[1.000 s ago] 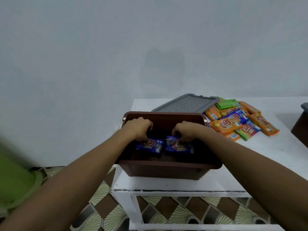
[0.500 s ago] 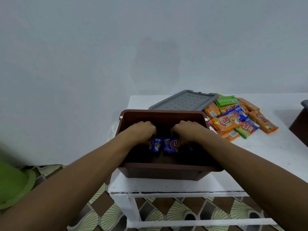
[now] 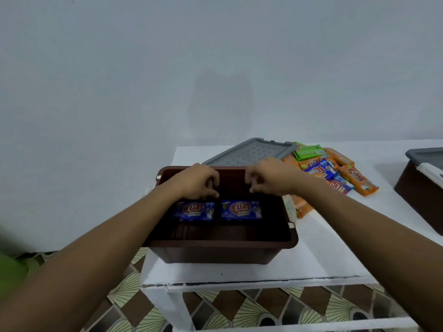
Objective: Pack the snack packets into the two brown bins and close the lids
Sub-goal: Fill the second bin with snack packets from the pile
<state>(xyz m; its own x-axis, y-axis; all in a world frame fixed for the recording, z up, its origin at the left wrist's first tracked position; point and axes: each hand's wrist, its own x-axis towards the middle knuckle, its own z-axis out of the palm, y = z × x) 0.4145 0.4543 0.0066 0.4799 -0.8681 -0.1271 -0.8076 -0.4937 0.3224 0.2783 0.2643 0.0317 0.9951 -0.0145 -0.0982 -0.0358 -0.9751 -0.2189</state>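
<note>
An open brown bin (image 3: 223, 251) stands at the left end of the white table (image 3: 323, 250). Two blue snack packets lie side by side on its floor, one on the left (image 3: 195, 210) and one on the right (image 3: 241, 209). My left hand (image 3: 197, 182) hovers just above the left packet, fingers curled and holding nothing. My right hand (image 3: 269, 178) hangs over the bin's far side, also with nothing in it. Behind the bin lies its grey lid (image 3: 254, 150). A pile of orange, blue and green packets (image 3: 333, 168) sits to the right. A second brown bin (image 3: 422, 188) with a grey lid on it stands at the far right.
A white wall rises right behind the table. Below the table's front edge is a patterned tile floor (image 3: 239, 310). Something green (image 3: 12, 271) shows at the left edge, low down. Bare table surface lies between the open bin and the second bin.
Both hands have lifted off the two blue packets and risen toward the bin's rim. The packets now lie flat and fully visible on the bin floor.
</note>
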